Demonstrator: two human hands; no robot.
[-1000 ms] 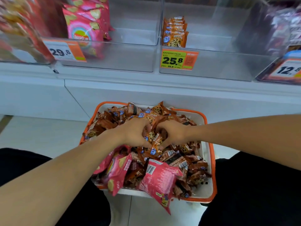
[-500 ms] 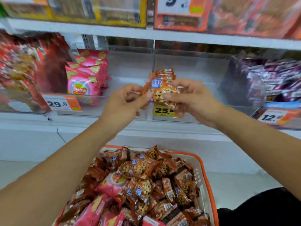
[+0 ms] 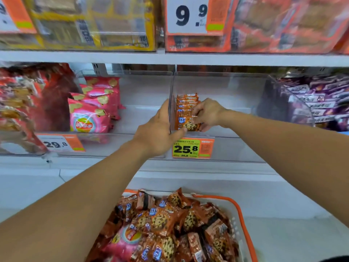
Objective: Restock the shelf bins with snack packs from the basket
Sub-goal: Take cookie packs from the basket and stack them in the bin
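Head view, items by size. Shelf (image 3: 170, 58): white, two tiers in sight; the upper tier carries yellow and orange boxed goods, blurred, with a 9.9 tag (image 3: 188, 15). Bins: clear plastic, side by side on the lower tier. Left bin (image 3: 132, 142): pink chip bags (image 3: 90, 114) stacked at its left end, 29.8 tag at front. Middle bin (image 3: 236, 148): a short row of orange cookie packs (image 3: 186, 103) standing on edge against its left wall, 25.8 tag (image 3: 192, 148) at front. Far-right bin: purple packs (image 3: 324, 104). Far-left bin: red bags, blurred. Basket (image 3: 243, 210): white with orange rim, near centre below the shelf, heaped with orange cookie packs and at least one pink bag. Left hand (image 3: 158, 129): at the divider between left and middle bins, fingers fairly straight along the wall, thumb tip touching the front pack; grip released. Right hand (image 3: 207, 114): inside the middle bin, fingers curled on the front pack (image 3: 186, 125) of the row, grip grasping it at its right edge.
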